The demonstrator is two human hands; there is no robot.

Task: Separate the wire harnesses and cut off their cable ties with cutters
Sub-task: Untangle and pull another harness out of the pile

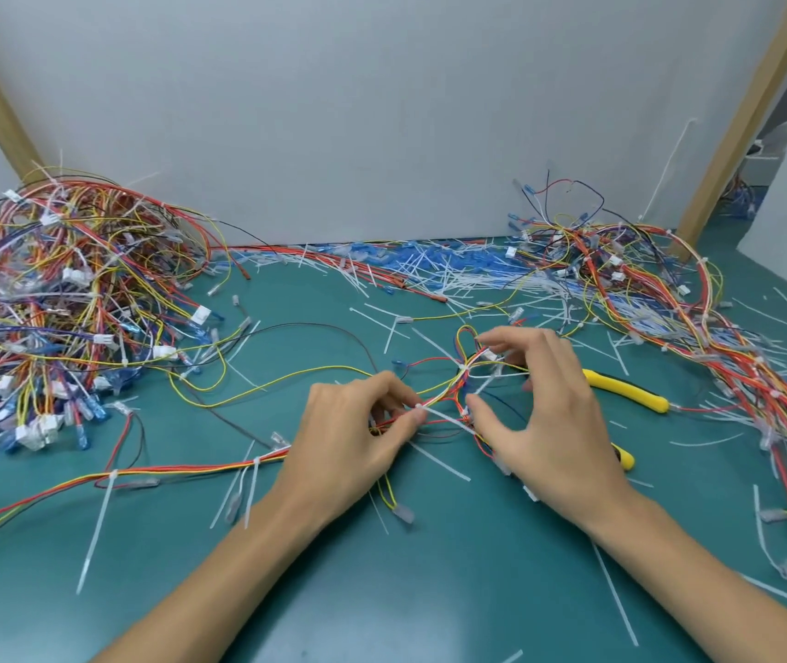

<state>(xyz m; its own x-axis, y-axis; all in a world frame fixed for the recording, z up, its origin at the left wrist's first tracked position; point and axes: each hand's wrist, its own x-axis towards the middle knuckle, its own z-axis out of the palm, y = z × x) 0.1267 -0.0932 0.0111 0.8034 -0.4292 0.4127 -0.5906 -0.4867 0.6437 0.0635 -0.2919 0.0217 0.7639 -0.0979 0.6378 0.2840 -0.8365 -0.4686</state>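
Two bare hands are seen at the middle of a teal-green work mat [429,590]. A loose harness [190,468] of red, yellow and orange wires is laid across the mat from the near left up to the hands. Its wires are pinched between the curled thumb and fingertips of the left hand [353,437]. A white plastic cable tie [444,417] is found on those wires just right of the pinch, in the gap between the two hands.

The right hand [549,413] is held wide, its thumb and fingers spread well apart and arched over the knot where the wires loop and cross. Nothing is clasped by it. Its thumb tip is set just beside the tie, and its index fingertip is near a small wire loop on the far side.

Yellow-handled cutters [626,389] are left lying on the mat behind the right hand and are partly hidden by it. One handle is shown to the hand's right and the other beside the wrist.

A large tangled heap of many-coloured harnesses [71,303] with white connectors is piled at the far left, and a second heap [645,289] at the far right. White tie offcuts [429,268] are strewn along the far edge, before a pale grey wall panel [382,112].
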